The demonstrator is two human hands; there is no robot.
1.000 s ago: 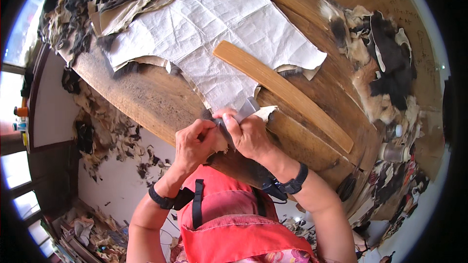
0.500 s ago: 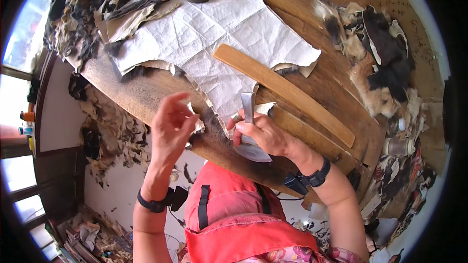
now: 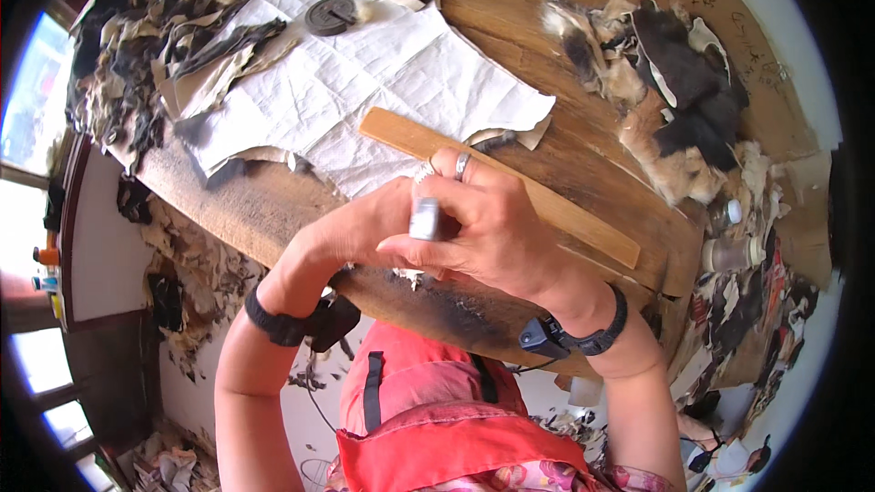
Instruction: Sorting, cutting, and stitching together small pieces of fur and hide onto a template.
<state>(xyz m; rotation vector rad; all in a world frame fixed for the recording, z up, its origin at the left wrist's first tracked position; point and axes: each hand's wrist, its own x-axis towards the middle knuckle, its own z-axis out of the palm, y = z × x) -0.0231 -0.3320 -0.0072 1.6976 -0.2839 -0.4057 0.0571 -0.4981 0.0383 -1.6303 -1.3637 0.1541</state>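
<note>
My right hand (image 3: 497, 228) is closed round a metal half-round knife (image 3: 425, 219). Only one end of the knife shows, between thumb and fingers. Against the right hand, from the left, comes my left hand (image 3: 369, 219). Its fingers are hidden behind the right one, so I cannot see what they touch. Beyond both hands a white woven sheet (image 3: 310, 82), cut with curved edges, lies over pieces of fur on the wooden board. A long, flat wooden strip (image 3: 583, 223) rests slantwise across the sheet's near right part and the board.
A round dark weight (image 3: 330, 15) sits on the sheet. Heaped fur scraps (image 3: 137, 46) cover the far left of the board (image 3: 241, 196). More fur (image 3: 684, 82) lies at the right, near a spool of thread (image 3: 734, 253) and cardboard (image 3: 775, 46).
My left hand has moved right to meet my right hand. The right hand has turned and come closer to the camera, hiding the knife's curved blade. The whole view has shifted slightly.
</note>
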